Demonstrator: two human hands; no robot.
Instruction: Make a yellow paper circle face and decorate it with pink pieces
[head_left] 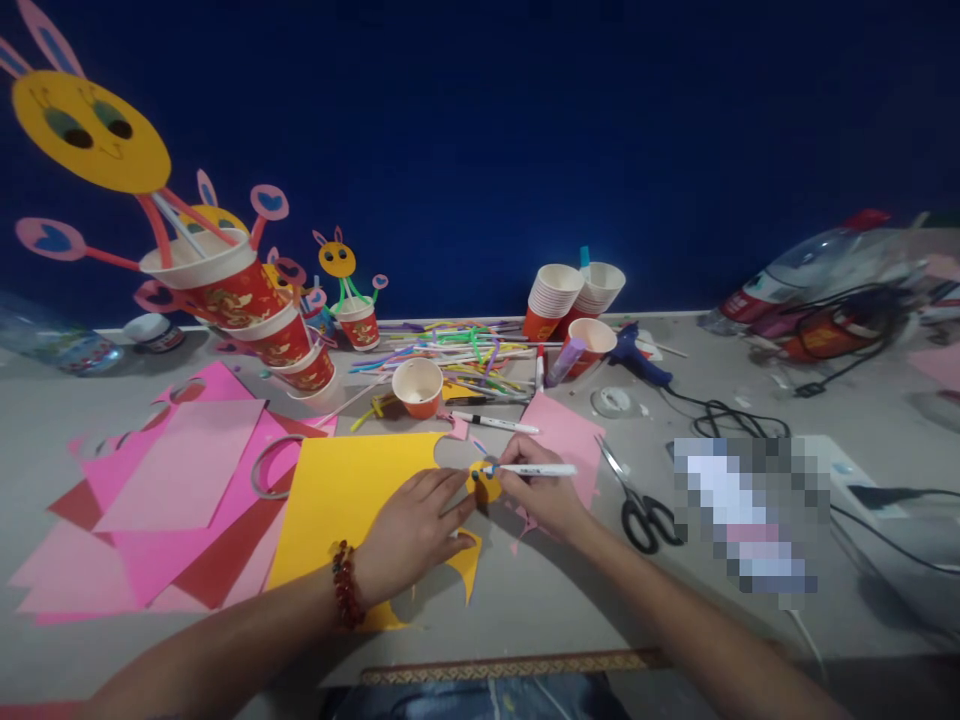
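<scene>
My right hand grips a white marker pen. Its tip is at a small yellow paper disc that bears dark, eye-like spots. Stretched out flat, my left hand rests over yellow paper, its fingertips at the disc's left edge. Beneath and beside that hand lies a large yellow sheet with a rounded cut-out at its upper right corner. A yellow offcut shows below the left thumb. Pink paper lies behind the right hand.
Scissors lie right of my right hand. Pink and red sheets are piled at left, near paper-cup figures. Behind my hands are a paper cup, pipe cleaners and stacked cups. A blue glue gun has a trailing cord.
</scene>
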